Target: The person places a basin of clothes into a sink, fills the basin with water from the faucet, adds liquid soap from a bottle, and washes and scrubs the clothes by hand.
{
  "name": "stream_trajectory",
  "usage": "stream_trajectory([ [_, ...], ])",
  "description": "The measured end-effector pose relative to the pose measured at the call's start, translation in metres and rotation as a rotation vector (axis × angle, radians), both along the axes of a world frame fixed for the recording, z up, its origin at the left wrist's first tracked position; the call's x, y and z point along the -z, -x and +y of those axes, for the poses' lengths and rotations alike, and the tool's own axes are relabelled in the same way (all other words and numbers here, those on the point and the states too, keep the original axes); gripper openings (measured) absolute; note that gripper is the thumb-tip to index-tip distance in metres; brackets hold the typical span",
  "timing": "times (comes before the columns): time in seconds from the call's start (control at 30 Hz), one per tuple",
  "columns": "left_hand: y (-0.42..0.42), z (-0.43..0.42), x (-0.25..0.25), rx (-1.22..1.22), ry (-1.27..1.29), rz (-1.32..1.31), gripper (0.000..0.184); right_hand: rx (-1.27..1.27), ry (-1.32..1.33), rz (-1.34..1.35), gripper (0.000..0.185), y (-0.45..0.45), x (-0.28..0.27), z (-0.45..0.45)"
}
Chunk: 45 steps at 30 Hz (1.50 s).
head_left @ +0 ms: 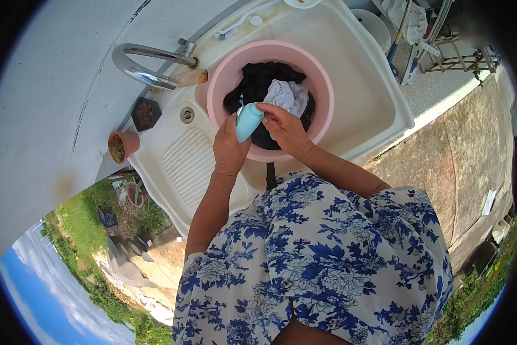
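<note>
My left hand (230,150) is wrapped round a light blue bottle (249,123), which tilts over the near side of a pink basin (324,86). The fingers of my right hand (287,131) are closed on the bottle's upper end; whether a cap is there I cannot tell. Inside the basin lie dark clothes (264,75) and a crumpled white cloth (287,96), just beyond my hands.
The basin stands in a white sink (362,98) with a ribbed washboard (186,164). A chrome faucet (146,72) rises at the left, near two plant pots (126,146). A white brush (227,33) lies on the back ledge. Long-handled tools (405,34) lean at the right.
</note>
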<state>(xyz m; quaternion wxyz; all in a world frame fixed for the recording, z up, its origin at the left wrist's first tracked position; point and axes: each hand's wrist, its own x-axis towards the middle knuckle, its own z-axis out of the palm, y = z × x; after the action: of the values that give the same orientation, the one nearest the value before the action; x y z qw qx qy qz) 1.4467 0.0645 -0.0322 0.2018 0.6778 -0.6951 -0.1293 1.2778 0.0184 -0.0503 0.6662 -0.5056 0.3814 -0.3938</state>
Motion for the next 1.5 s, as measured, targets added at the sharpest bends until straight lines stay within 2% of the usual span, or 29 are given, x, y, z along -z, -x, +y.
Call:
stream_trajectory([
  [0.23, 0.001, 0.002, 0.0, -0.018, -0.024, 0.021, 0.062, 0.055, 0.151, 0.087, 0.033, -0.001, 0.0, 0.0],
  [0.3, 0.001, 0.003, -0.001, -0.001, -0.011, -0.001, 0.063, 0.024, 0.197, 0.206, 0.03, 0.001, -0.004, -0.002],
  [0.53, 0.005, 0.005, -0.003, -0.025, -0.014, 0.028, 0.065, -0.004, 0.161, 0.209, 0.028, 0.004, -0.011, -0.006],
  [0.73, 0.003, 0.009, 0.0, 0.001, 0.017, 0.024, 0.067, -0.124, 0.317, 0.343, 0.025, 0.011, -0.021, -0.013],
  [0.8, 0.006, 0.01, -0.002, -0.029, -0.003, 0.053, 0.066, -0.101, 0.499, 0.379, 0.023, 0.013, -0.023, -0.014],
  [0.93, 0.005, 0.012, -0.009, -0.108, -0.036, 0.134, 0.063, 0.041, 0.555, 0.351, 0.022, 0.025, -0.031, -0.016],
  [1.0, 0.001, 0.012, -0.009, -0.108, -0.032, 0.129, 0.063, 0.078, 0.269, 0.196, 0.021, 0.031, -0.026, -0.017],
  [1.03, -0.001, 0.011, -0.008, -0.105, -0.025, 0.123, 0.064, 0.078, 0.269, 0.196, 0.021, 0.033, -0.017, -0.018],
  [1.1, -0.004, 0.01, -0.007, -0.081, -0.005, 0.099, 0.064, -0.025, -0.196, 0.151, 0.023, 0.035, 0.014, -0.016],
  [1.23, -0.007, 0.006, -0.005, -0.028, -0.022, -0.013, 0.064, 0.014, -0.3, 0.256, 0.028, 0.034, 0.058, -0.007],
  [1.3, -0.011, 0.003, -0.001, -0.006, -0.042, -0.057, 0.065, -0.13, -0.025, 0.572, 0.04, 0.032, 0.068, 0.002],
  [1.33, -0.01, 0.001, 0.0, 0.011, -0.06, -0.107, 0.065, -0.129, -0.03, 0.575, 0.04, 0.029, 0.078, 0.01],
  [1.4, -0.007, -0.003, -0.004, 0.031, -0.083, -0.129, 0.065, -0.254, 0.388, 0.832, 0.053, 0.02, 0.087, 0.02],
  [1.43, -0.006, -0.007, -0.004, 0.047, -0.103, -0.153, 0.066, -0.395, 0.319, 0.846, 0.061, 0.02, 0.088, 0.021],
  [1.5, -0.005, -0.012, -0.002, 0.059, -0.113, -0.178, 0.066, -0.454, 0.342, 0.919, 0.062, 0.015, 0.091, 0.022],
])
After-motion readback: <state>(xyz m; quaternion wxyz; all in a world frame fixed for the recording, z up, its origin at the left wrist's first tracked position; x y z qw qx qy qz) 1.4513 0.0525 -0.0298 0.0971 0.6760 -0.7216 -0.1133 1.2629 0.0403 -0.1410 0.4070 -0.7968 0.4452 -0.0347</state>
